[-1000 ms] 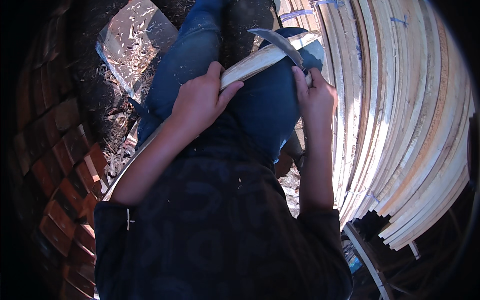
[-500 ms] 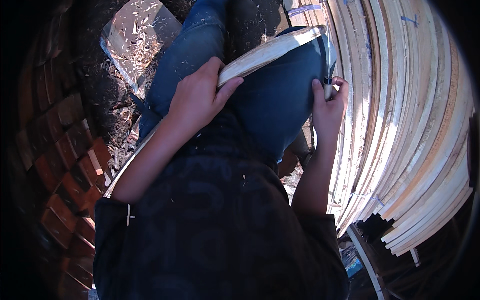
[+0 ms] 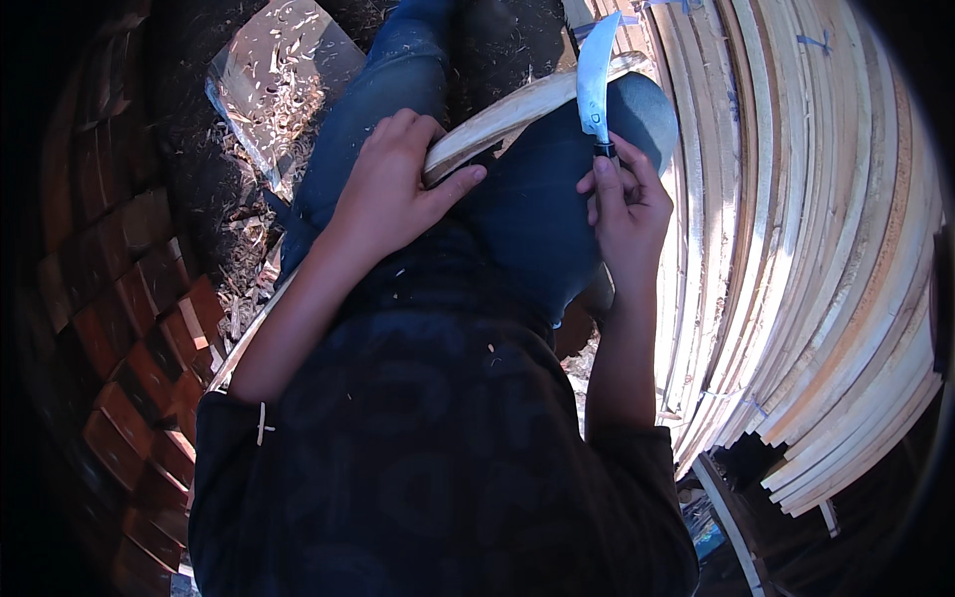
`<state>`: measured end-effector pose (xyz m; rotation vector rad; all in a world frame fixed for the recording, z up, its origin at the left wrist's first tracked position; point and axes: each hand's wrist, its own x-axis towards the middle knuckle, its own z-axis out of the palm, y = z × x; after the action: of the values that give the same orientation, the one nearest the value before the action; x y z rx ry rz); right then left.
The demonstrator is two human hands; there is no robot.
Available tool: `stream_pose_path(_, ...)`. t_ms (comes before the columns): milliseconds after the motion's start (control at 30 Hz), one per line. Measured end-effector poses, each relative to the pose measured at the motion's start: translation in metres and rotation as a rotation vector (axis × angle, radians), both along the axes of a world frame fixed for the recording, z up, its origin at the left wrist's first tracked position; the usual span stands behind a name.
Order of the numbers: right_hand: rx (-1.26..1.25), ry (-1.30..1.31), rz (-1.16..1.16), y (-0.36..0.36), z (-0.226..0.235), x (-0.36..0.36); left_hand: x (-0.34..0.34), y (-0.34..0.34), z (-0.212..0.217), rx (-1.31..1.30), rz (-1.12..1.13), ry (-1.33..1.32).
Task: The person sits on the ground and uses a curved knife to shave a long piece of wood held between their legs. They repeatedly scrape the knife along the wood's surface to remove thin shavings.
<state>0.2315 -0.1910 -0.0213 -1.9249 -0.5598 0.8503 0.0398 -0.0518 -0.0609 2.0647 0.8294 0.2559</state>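
Observation:
My left hand (image 3: pixel 398 179) is closed around the near end of a pale, slightly curved wooden strip (image 3: pixel 517 107), its thumb lying along the near side. The strip slants up to the right across my thigh, and its far end passes behind a knife. That knife (image 3: pixel 595 80) has a broad, curved, shiny blade and a dark collar at the handle. My right hand (image 3: pixel 627 194) grips its handle over my right knee, with the blade pointing up and away. Fingers hide most of the handle.
To the right lies a big stack of long pale wooden strips (image 3: pixel 776 219), tied in places with bluish cord. A flat board (image 3: pixel 288 90) covered with shavings is on the ground at upper left. Reddish-brown blocks or tiles (image 3: pixel 139 318) line the left side.
My right hand has moved left and turned the knife, so the blade's broad face now shows instead of its thin edge. The left hand and the strip have hardly shifted.

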Motion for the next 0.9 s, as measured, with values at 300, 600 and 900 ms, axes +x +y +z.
stream_pose_path(300, -0.043, -0.022, 0.049, -0.007, 0.006, 0.001, -0.002, 0.002, -0.007, 0.013, -0.007, -0.023)
stream_pose_path(600, 0.000, 0.087, -0.052, -0.022, 0.002, 0.007, -0.002, 0.002, -0.006, -0.055, -0.008, -0.017)
stream_pose_path(900, 0.039, 0.221, 0.073, -0.023, -0.001, 0.011, -0.002, 0.003, -0.006, -0.014, -0.006, -0.018)
